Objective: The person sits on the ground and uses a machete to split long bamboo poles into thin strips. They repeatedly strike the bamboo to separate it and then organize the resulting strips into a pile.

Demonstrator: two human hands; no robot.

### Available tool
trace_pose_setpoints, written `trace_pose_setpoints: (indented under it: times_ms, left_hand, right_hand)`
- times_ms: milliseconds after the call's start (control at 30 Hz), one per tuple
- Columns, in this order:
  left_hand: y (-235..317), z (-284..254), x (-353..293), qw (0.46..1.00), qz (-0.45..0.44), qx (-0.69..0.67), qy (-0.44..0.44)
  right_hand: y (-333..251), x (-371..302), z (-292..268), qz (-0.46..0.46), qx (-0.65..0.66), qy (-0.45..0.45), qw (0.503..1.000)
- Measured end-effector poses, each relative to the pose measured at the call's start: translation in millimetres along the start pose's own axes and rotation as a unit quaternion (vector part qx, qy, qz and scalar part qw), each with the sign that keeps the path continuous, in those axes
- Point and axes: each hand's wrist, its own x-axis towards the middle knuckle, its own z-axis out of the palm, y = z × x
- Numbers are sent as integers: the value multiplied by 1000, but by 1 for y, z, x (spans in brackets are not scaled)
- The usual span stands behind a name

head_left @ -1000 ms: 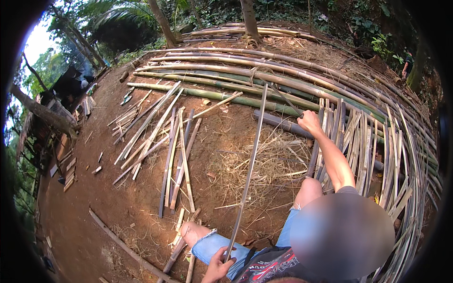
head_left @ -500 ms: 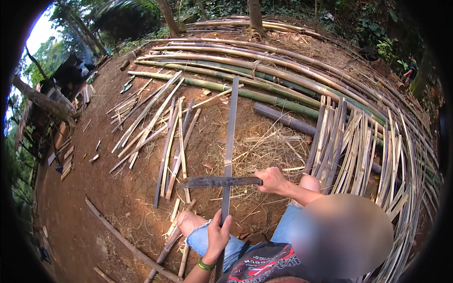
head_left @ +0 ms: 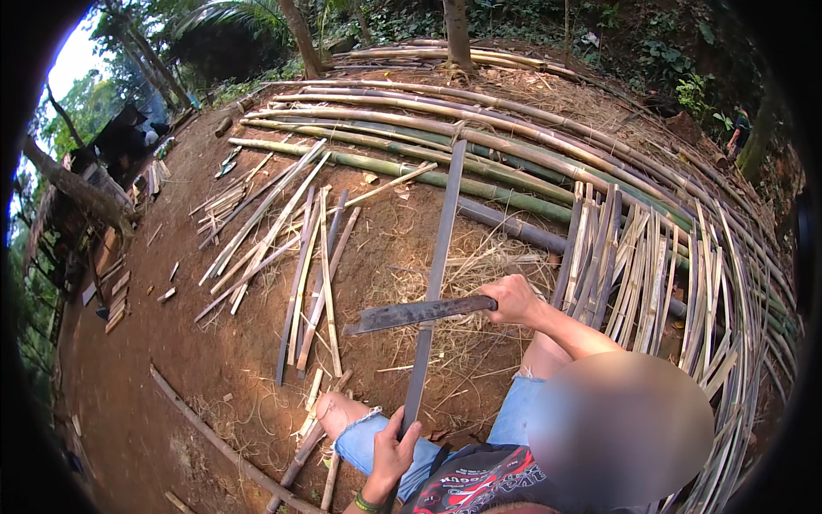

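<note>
My left hand (head_left: pixel 393 451) is closed around the near part of a long dark bamboo strip (head_left: pixel 442 236). The strip points away from me between my knees, its far end leaning a little to the right. My right hand (head_left: pixel 514 300) grips the handle of a machete (head_left: pixel 390 317), hiding most of that handle. The dark blade reaches leftward across the middle of the strip, lying over it in the view; whether the edge touches the strip I cannot tell.
Split bamboo strips (head_left: pixel 265 227) lie on the dirt to the left, with more strips (head_left: pixel 638 274) propped on poles at right. Long bamboo poles (head_left: pixel 377 116) stretch across the back. Fibre shavings (head_left: pixel 479 261) cover the ground ahead. A person (head_left: pixel 740 128) is at the far right.
The strip's far end has swung to the right. My right hand has moved right and farther away with the machete, whose blade now tilts. My left hand has dropped slightly nearer.
</note>
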Motion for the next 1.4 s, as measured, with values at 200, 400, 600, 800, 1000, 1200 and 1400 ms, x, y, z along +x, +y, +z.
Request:
trace_pose_setpoints:
  times_ms: [200, 400, 600, 800, 1000, 1200, 1400]
  left_hand:
    - [-24, -10, -33, 998, 34, 47, -28]
    - [-8, -10, -17, 1000, -11, 5, -7]
    - [-16, -16, -49, 992, -70, -54, -87]
    - [-20, -14, -9, 959, -86, -223, -151]
    - [1, -9, 25, 886, -162, -372, -226]
    - [2, -11, 9, 913, -149, -294, -240]
    - [-21, -9, -2, 908, -163, -297, -247]
  right_hand:
    - [96, 15, -48, 264, -56, 110, 957]
    - [12, 7, -12, -28, -30, -8, 999]
    - [160, 13, -66, 394, -123, 115, 903]
    - [37, 16, -44, 319, 31, 97, 942]
    - [-52, -20, 14, 84, 77, -51, 992]
    - [-8, 3, 7, 112, -30, -62, 991]
    - [28, 17, -34, 210, -52, -47, 975]
